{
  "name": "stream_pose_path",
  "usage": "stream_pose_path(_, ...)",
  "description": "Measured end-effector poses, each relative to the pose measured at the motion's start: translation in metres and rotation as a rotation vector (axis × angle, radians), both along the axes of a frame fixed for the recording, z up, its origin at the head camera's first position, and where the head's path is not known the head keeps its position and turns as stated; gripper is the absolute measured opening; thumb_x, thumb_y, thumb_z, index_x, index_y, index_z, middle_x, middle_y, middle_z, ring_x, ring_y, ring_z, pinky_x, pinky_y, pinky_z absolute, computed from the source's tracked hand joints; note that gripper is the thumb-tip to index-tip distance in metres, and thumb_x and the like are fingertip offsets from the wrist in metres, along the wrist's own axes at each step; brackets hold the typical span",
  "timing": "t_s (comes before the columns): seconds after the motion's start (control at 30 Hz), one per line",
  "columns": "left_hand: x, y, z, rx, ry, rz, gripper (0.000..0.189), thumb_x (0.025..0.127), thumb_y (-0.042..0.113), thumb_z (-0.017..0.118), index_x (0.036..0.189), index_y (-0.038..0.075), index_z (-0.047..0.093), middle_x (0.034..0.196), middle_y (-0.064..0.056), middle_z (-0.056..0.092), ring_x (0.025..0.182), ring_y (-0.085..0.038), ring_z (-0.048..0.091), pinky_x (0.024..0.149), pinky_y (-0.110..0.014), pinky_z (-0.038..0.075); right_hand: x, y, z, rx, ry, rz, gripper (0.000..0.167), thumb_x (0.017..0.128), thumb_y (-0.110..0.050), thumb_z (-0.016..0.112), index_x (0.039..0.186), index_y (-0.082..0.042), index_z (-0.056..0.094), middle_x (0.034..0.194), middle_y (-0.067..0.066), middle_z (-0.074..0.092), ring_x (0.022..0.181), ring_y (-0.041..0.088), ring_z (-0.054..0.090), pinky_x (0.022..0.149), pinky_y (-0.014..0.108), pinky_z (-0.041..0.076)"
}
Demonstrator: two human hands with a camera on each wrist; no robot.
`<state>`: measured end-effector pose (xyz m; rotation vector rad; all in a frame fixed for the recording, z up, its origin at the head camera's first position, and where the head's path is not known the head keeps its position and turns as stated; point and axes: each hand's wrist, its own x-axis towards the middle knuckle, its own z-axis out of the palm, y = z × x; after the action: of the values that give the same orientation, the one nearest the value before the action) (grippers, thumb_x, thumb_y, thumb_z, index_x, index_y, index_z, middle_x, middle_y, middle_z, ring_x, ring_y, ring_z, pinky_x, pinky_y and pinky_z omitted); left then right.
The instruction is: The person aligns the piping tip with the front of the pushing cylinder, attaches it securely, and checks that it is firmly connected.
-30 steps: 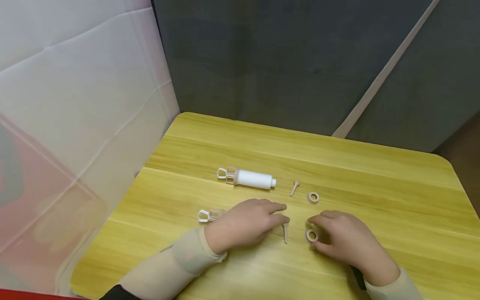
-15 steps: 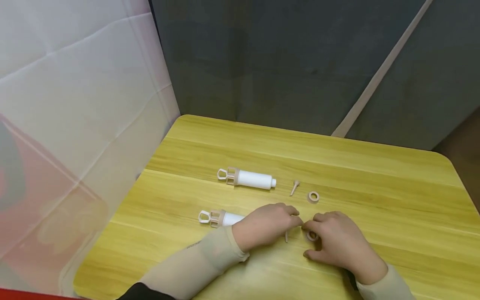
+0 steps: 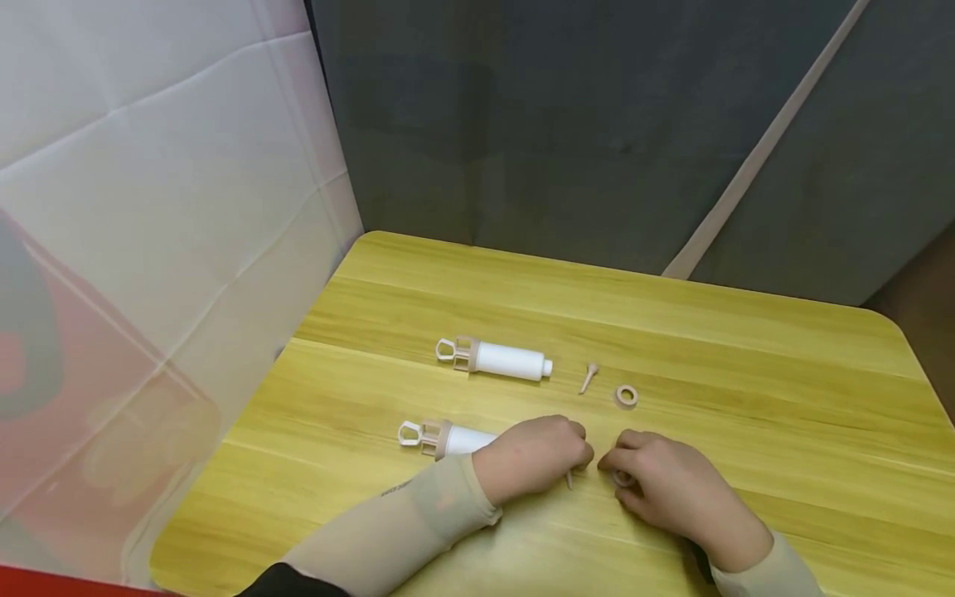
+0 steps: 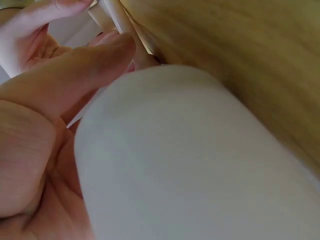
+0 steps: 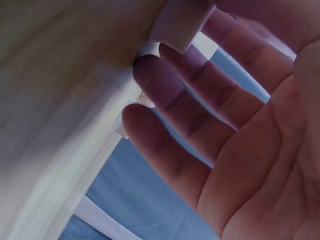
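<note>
My left hand (image 3: 531, 454) pinches a small beige nozzle with a thin stem (image 3: 570, 480) near the table's middle. Its forearm passes in front of a white syringe (image 3: 466, 441) with a beige collar and a looped white handle; the hand hides this syringe's tip. The white barrel (image 4: 180, 155) fills much of the left wrist view, beside the thumb (image 4: 75, 75). Just to the right, my right hand (image 3: 671, 485) grips a beige ring (image 5: 182, 25) between thumb and fingertips, close over the table. Its other fingers (image 5: 155, 135) reach out relaxed.
Farther back on the wooden table (image 3: 746, 381) lie a second syringe (image 3: 511, 361), a matching nozzle (image 3: 589, 377) and a second ring (image 3: 627, 396). A pale cloth (image 3: 186, 166) hangs at left, a dark curtain (image 3: 559, 124) behind the table.
The left hand has moved right and its fingers have closed on the nozzle. My right hand's thumb and fingers have closed on the near ring. The back row of parts stays put.
</note>
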<state>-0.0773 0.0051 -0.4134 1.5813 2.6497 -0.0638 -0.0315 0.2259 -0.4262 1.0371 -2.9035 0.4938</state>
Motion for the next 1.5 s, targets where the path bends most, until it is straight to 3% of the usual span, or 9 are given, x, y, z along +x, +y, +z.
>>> stream_pose_path(0.17,-0.001,0.001,-0.001,0.003,-0.024,0.049,0.014,0.100,0.018,0.073,0.088,0.024,0.077,0.083,0.010,0.066,0.070,-0.001,0.051,0.066,-0.015,0.045,-0.001,0.002,-0.001,-0.012,0.011,0.035,0.030,0.079,0.001,0.086,0.101,-0.018,0.081,0.092,-0.012,0.064,0.078,0.003,0.060,0.065,0.028,0.054)
stream_pose_path(0.3,-0.001,0.003,-0.001,-0.001,-0.016,0.067,0.016,0.099,0.015,0.073,0.086,0.024,0.074,0.082,0.011,0.066,0.071,0.000,0.053,0.067,-0.016,0.048,-0.004,0.003,-0.001,-0.019,-0.013,0.052,0.029,0.080,0.004,0.087,0.100,-0.017,0.081,0.093,-0.010,0.063,0.080,0.005,0.061,0.068,0.029,0.055)
stream_pose_path(0.57,-0.005,0.000,0.000,0.029,-0.008,0.050,0.018,0.102,0.021,0.071,0.085,0.025,0.073,0.080,0.010,0.063,0.069,-0.001,0.052,0.064,-0.016,0.046,-0.005,0.005,0.000,-0.046,-0.030,0.037,0.024,0.084,0.000,0.088,0.096,-0.018,0.079,0.094,-0.009,0.063,0.079,0.003,0.062,0.067,0.027,0.056)
stream_pose_path(0.7,-0.012,-0.005,0.003,0.125,-0.076,0.033,0.024,0.100,0.009,0.073,0.081,0.022,0.069,0.076,0.009,0.054,0.067,-0.003,0.045,0.062,-0.015,0.039,-0.008,0.006,0.001,-0.142,0.024,0.049,0.029,0.081,0.002,0.089,0.095,-0.019,0.074,0.094,-0.010,0.062,0.077,0.003,0.059,0.065,0.024,0.054)
stream_pose_path(0.8,-0.017,-0.007,0.007,0.212,-0.128,0.005,0.027,0.089,-0.005,0.071,0.080,0.020,0.066,0.076,0.009,0.051,0.068,-0.004,0.045,0.062,-0.014,0.037,-0.010,0.006,0.003,-0.234,0.093,0.063,0.037,0.076,0.005,0.088,0.095,-0.019,0.069,0.095,-0.010,0.062,0.076,0.003,0.057,0.064,0.022,0.053)
stream_pose_path(0.9,-0.020,-0.008,0.010,0.263,-0.175,0.001,0.027,0.081,-0.007,0.070,0.079,0.020,0.063,0.077,0.009,0.050,0.069,-0.005,0.046,0.061,-0.015,0.037,-0.012,0.006,0.004,-0.320,0.130,0.085,0.039,0.074,0.005,0.085,0.097,-0.019,0.066,0.097,-0.010,0.063,0.079,0.003,0.059,0.064,0.021,0.053)
stream_pose_path(1.03,-0.021,-0.009,0.014,0.308,-0.211,0.020,0.026,0.077,-0.003,0.072,0.079,0.019,0.060,0.077,0.009,0.050,0.068,-0.005,0.046,0.060,-0.017,0.037,-0.012,0.005,0.006,-0.444,0.066,0.131,0.038,0.077,0.009,0.081,0.101,-0.016,0.066,0.103,-0.008,0.064,0.086,0.006,0.065,0.067,0.019,0.057)
stream_pose_path(1.17,-0.022,-0.009,0.014,0.390,-0.240,-0.007,0.023,0.078,-0.002,0.072,0.080,0.018,0.061,0.078,0.007,0.052,0.070,-0.005,0.047,0.062,-0.016,0.038,-0.010,0.002,0.008,-0.532,-0.012,0.160,0.037,0.080,0.012,0.079,0.104,-0.013,0.066,0.109,-0.004,0.066,0.091,0.011,0.069,0.067,0.018,0.059)
stream_pose_path(1.5,-0.019,-0.011,0.012,0.469,-0.300,-0.030,0.020,0.082,0.001,0.076,0.083,0.017,0.064,0.082,0.006,0.059,0.075,-0.005,0.051,0.067,-0.015,0.040,-0.007,-0.001,0.006,-0.592,-0.025,0.183,0.038,0.080,0.012,0.078,0.103,-0.014,0.065,0.108,-0.002,0.065,0.090,0.013,0.069,0.065,0.018,0.059)
